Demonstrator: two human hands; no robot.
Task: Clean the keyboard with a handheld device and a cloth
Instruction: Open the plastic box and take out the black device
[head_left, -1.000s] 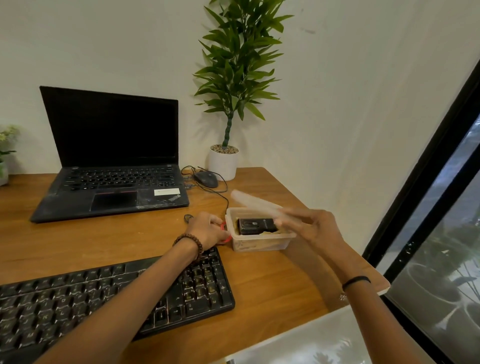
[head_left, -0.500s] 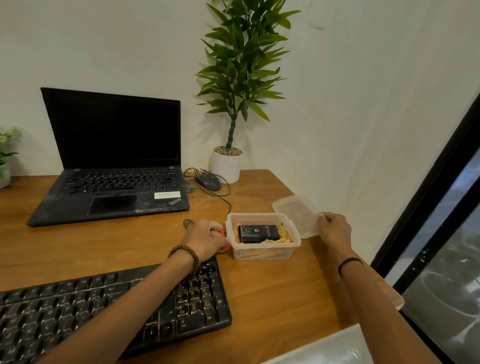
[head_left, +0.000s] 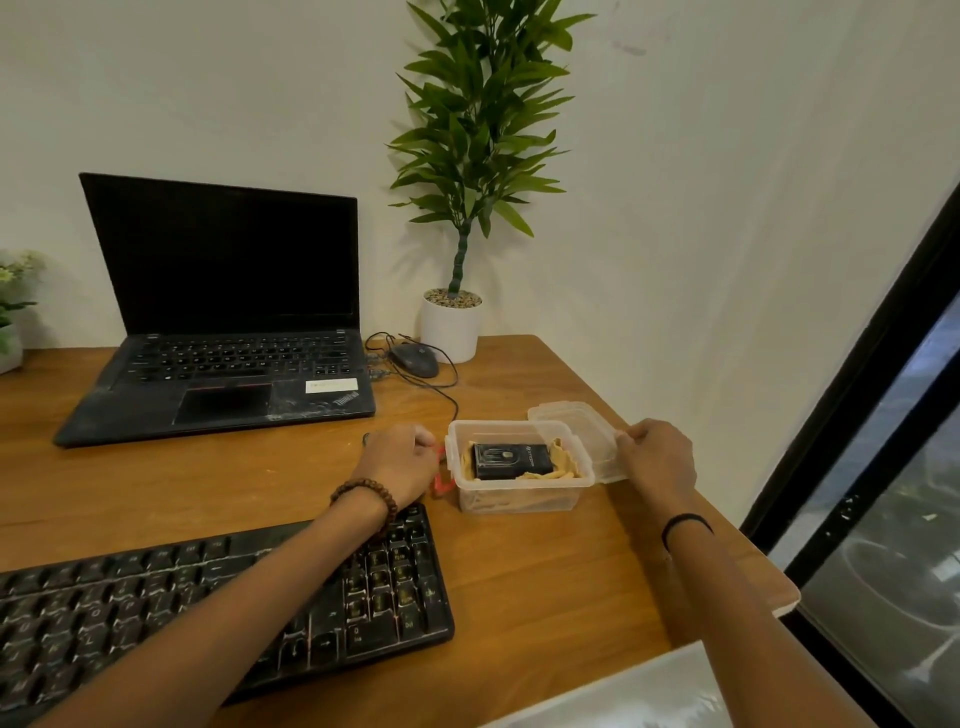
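A clear plastic container (head_left: 519, 499) stands open on the wooden desk. Inside lies a black handheld device (head_left: 506, 460) on a crumpled tan cloth (head_left: 563, 462). My left hand (head_left: 397, 462) sits against the container's left end with curled fingers whose tips are hidden; a small red piece (head_left: 441, 480) shows beneath it. My right hand (head_left: 654, 457) pinches the right edge of the clear lid (head_left: 574, 428), which rests low beside the container's right rear. The black keyboard (head_left: 208, 597) lies at the front left under my left forearm.
An open black laptop (head_left: 223, 384) is at the back, with a wired mouse (head_left: 415, 359) and a potted plant (head_left: 451, 325) to its right. The desk's right edge (head_left: 779, 597) borders a dark-framed window. A white sheet (head_left: 623, 696) lies at the bottom.
My right hand carried the lid from above the container to the right and lowered it beside the box. My left hand stayed at the container's left end.
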